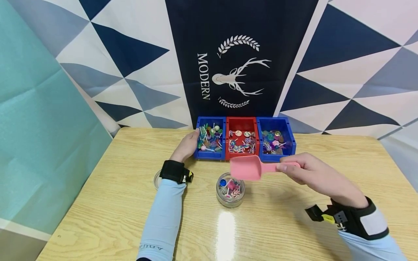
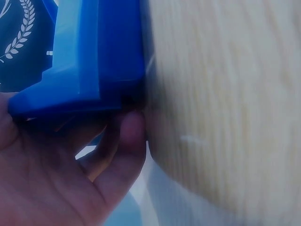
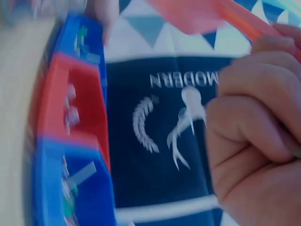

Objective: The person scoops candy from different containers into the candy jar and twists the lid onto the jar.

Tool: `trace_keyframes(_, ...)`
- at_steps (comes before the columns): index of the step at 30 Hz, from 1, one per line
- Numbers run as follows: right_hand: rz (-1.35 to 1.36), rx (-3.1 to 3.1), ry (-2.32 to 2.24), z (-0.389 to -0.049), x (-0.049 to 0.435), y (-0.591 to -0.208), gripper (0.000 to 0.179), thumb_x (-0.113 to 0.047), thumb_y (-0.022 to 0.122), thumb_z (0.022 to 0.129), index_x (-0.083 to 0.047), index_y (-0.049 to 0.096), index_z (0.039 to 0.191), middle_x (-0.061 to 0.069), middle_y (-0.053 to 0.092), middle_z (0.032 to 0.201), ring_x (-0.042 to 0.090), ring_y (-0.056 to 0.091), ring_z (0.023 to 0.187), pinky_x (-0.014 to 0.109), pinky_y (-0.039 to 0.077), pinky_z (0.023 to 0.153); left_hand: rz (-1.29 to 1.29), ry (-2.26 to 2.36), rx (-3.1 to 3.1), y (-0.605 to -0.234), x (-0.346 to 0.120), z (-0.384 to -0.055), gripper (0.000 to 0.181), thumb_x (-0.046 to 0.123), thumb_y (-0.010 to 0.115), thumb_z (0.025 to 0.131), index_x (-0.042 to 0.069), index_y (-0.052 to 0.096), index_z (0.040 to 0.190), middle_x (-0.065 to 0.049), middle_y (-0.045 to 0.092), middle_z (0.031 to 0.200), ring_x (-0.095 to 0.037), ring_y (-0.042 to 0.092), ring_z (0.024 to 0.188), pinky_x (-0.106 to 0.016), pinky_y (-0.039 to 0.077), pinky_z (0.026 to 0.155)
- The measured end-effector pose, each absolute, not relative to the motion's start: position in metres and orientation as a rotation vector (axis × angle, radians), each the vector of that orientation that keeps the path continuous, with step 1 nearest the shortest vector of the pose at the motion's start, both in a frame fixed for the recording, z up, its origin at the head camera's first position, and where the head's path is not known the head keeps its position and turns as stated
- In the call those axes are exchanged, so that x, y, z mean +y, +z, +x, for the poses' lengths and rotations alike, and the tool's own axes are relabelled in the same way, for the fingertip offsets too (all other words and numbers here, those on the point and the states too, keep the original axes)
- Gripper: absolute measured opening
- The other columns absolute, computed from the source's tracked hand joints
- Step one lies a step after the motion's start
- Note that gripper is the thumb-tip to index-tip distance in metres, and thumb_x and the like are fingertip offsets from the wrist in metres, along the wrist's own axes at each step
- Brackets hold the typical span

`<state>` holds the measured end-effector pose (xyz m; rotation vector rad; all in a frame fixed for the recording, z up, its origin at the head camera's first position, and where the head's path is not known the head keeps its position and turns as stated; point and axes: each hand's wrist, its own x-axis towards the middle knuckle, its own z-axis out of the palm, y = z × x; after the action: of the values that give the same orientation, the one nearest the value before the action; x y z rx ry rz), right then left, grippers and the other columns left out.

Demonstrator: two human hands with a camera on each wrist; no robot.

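Note:
My right hand [image 1: 310,174] grips the handle of a pink scoop [image 1: 245,168], fingers curled round it. The scoop's blade is above the back of a round clear jar [image 1: 230,203] and overlaps its rim in the head view. Inside the jar are several wrapped candies and lollipops [image 1: 231,186]. My left hand [image 1: 187,145] holds the outer side of the left blue bin [image 1: 210,156]. In the left wrist view, the thumb is by the bin's edge and fingertips [image 2: 133,129] press near its base. Lollipops and coloured candies [image 1: 210,137] fill that bin.
A red bin [image 1: 232,156] with swirled lollipops and a second blue bin [image 1: 291,139] with mixed candies continue the row. A clear round lid [image 1: 157,180] lies partly behind the left wrist. Patterned cloth [image 1: 241,21] stands behind the wooden table [image 1: 107,217].

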<state>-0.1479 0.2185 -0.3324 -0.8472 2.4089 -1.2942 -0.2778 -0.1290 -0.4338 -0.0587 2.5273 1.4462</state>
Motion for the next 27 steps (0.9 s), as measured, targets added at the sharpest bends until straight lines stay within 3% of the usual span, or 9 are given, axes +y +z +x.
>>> trace_keyframes(3, -0.851, 2.335, -1.32, -0.147, 0.21, -0.334, 0.035, -0.014, 0.05, 0.106, -0.016, 0.052, 0.071, 0.0, 0.036, 0.056, 0.018, 0.038, 0.048, 0.032, 0.032, 0.046, -0.055, 1.445, 2.53, -0.433, -0.129, -0.278, 0.065, 0.05, 0.019, 0.108, 0.008, 0.035, 0.155, -0.012, 0.037, 0.156, -0.029, 0.029, 0.145, -0.047, 0.022, 0.117)
trace_keyframes(9, -0.856, 2.389, -1.193, -0.15, 0.203, -0.343, 0.039, -0.017, 0.056, 0.103, -0.016, 0.048, 0.065, -0.011, 0.034, 0.061, 0.012, 0.036, 0.05, 0.028, 0.028, 0.046, -0.04, 1.463, 2.518, -0.432, -0.129, -0.279, 0.064, 0.05, 0.019, 0.108, 0.009, 0.038, 0.154, -0.012, 0.041, 0.153, -0.028, 0.032, 0.143, -0.047, 0.023, 0.117)
trace_keyframes(19, -0.847, 2.404, -1.076, -0.152, 0.202, -0.347, 0.038, -0.023, 0.058, 0.103, -0.017, 0.049, 0.066, -0.012, 0.033, 0.059, 0.005, 0.032, 0.05, 0.026, 0.025, 0.046, -0.043, 1.458, 2.519, -0.431, -0.129, -0.278, 0.066, 0.051, 0.019, 0.108, 0.008, 0.038, 0.153, -0.012, 0.042, 0.153, -0.029, 0.033, 0.143, -0.047, 0.024, 0.116)
trace_keyframes(27, -0.765, 2.478, -1.208, -0.155, 0.21, -0.345, 0.037, -0.016, 0.056, 0.103, -0.014, 0.05, 0.066, -0.009, 0.034, 0.059, 0.014, 0.036, 0.05, 0.029, 0.028, 0.047, -0.062, 1.438, 2.533, -0.432, -0.129, -0.277, 0.066, 0.051, 0.019, 0.108, 0.008, 0.036, 0.154, -0.013, 0.038, 0.155, -0.03, 0.031, 0.144, -0.048, 0.023, 0.117)
